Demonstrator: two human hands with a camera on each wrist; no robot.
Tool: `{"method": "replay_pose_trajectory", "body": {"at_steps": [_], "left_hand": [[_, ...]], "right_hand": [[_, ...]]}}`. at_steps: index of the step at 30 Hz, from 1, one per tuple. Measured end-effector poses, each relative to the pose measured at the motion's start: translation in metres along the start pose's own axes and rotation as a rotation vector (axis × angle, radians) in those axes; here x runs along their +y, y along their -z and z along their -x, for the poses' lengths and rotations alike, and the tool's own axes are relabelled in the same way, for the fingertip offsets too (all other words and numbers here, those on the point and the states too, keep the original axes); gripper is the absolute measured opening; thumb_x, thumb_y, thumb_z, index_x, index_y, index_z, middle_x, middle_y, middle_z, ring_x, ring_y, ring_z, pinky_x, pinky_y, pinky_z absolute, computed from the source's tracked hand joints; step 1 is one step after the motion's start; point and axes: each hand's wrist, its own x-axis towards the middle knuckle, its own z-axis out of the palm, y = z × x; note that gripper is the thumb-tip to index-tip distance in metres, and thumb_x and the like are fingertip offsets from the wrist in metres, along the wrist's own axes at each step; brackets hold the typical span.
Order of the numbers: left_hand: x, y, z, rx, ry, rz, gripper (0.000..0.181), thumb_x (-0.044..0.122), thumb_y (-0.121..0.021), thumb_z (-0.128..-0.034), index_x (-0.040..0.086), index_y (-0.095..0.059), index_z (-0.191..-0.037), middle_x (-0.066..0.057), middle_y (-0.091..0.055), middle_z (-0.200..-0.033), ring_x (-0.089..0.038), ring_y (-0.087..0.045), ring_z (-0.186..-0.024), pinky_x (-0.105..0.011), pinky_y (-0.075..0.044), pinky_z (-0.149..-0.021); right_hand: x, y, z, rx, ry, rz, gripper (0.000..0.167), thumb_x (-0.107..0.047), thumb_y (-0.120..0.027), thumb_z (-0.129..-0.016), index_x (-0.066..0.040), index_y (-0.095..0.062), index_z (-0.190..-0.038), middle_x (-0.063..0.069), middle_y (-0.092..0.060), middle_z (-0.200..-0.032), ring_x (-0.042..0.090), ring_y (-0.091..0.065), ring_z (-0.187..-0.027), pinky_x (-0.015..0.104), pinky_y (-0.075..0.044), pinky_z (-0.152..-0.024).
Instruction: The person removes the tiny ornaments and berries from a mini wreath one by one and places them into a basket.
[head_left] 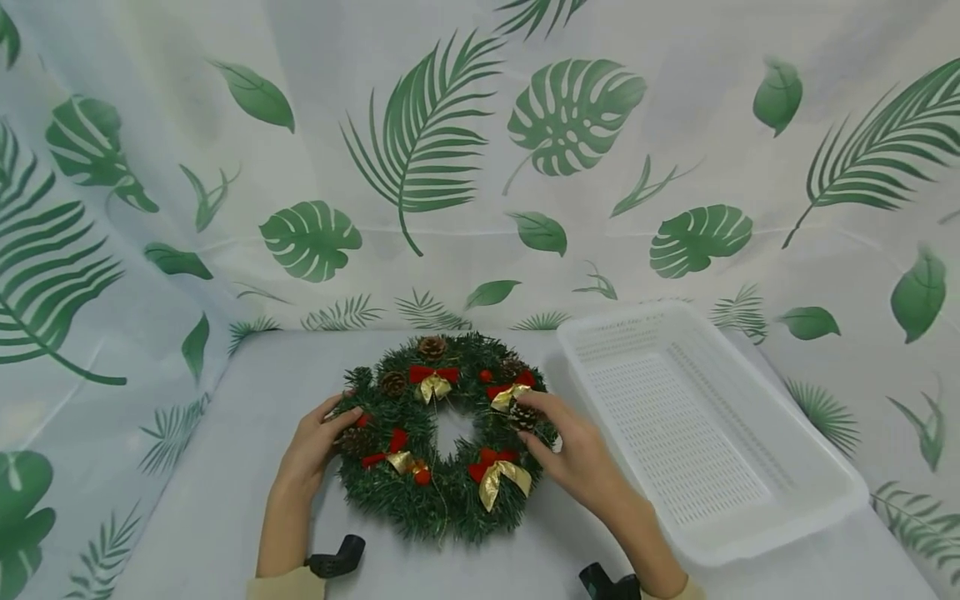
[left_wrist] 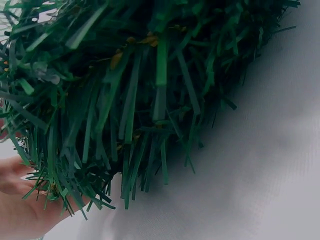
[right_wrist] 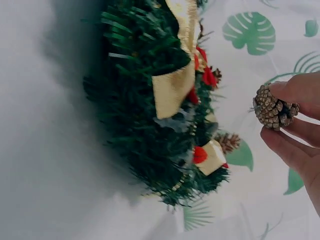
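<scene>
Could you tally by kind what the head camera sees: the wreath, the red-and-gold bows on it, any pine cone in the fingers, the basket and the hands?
Wreath: 1
Red-and-gold bows: 4
Pine cone, held: 1
White plastic basket: 1
Hands, left hand and right hand: 2
Total: 9

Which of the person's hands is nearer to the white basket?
The right. The right hand holds a pine cone over the side of the wreath nearest the white basket; the left hand grips the wreath's opposite edge, farther away.
</scene>
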Motion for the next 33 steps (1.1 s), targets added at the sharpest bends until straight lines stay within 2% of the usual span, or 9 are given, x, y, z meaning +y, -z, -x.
{"method": "replay_pose_trajectory", "body": {"at_steps": [4,12,18,27,33], "left_hand": [[0.002,0.002,0.001,-0.001,0.014,-0.012,0.076,0.026,-0.064,-0.103,0.008,-0.023,-0.165,-0.024,-0.01,-0.171,-0.044,-0.028,-0.151,-0.062,-0.028,-0.122],[0.003,0.004,0.001,-0.013,0.026,-0.015,0.078,0.026,-0.063,-0.1036,0.008,-0.019,-0.166,-0.021,0.0,-0.172,-0.045,-0.014,-0.156,-0.061,-0.02,-0.125],[0.001,0.001,0.001,-0.026,0.017,0.006,0.076,0.021,-0.059,-0.1048,0.006,-0.017,-0.166,-0.023,-0.002,-0.172,-0.044,-0.016,-0.156,-0.06,-0.02,-0.125],[0.001,-0.001,0.0,-0.039,0.018,0.021,0.069,0.017,-0.053,-0.1063,0.006,-0.018,-0.165,-0.024,-0.006,-0.171,-0.043,-0.014,-0.157,-0.061,-0.018,-0.125],[0.002,-0.001,0.002,-0.033,0.01,0.006,0.069,0.018,-0.053,-0.1065,0.006,-0.019,-0.165,-0.023,-0.002,-0.172,-0.045,-0.013,-0.156,-0.063,-0.019,-0.124]], "right_hand": [[-0.003,0.01,-0.003,-0.038,-0.03,0.013,0.058,0.01,-0.086,-0.074,-0.001,-0.065,-0.126,0.012,-0.073,-0.117,0.024,-0.073,-0.098,0.036,-0.062,-0.078],[-0.001,0.024,-0.006,-0.041,-0.066,0.018,0.052,0.008,-0.087,-0.074,0.001,-0.066,-0.121,0.012,-0.073,-0.114,0.026,-0.074,-0.101,0.03,-0.061,-0.083],[-0.001,0.034,-0.006,-0.051,-0.099,0.017,0.05,0.006,-0.088,-0.074,0.003,-0.066,-0.119,0.012,-0.073,-0.112,0.027,-0.074,-0.101,0.032,-0.062,-0.082],[0.001,0.049,-0.011,-0.048,-0.082,0.05,0.052,0.01,-0.088,-0.071,0.003,-0.066,-0.118,0.011,-0.073,-0.112,0.026,-0.074,-0.099,0.016,-0.056,-0.087],[0.0,0.058,-0.015,-0.042,-0.072,0.07,0.052,0.012,-0.088,-0.07,0.003,-0.067,-0.116,0.01,-0.074,-0.11,0.024,-0.075,-0.096,0.015,-0.056,-0.086]]}}
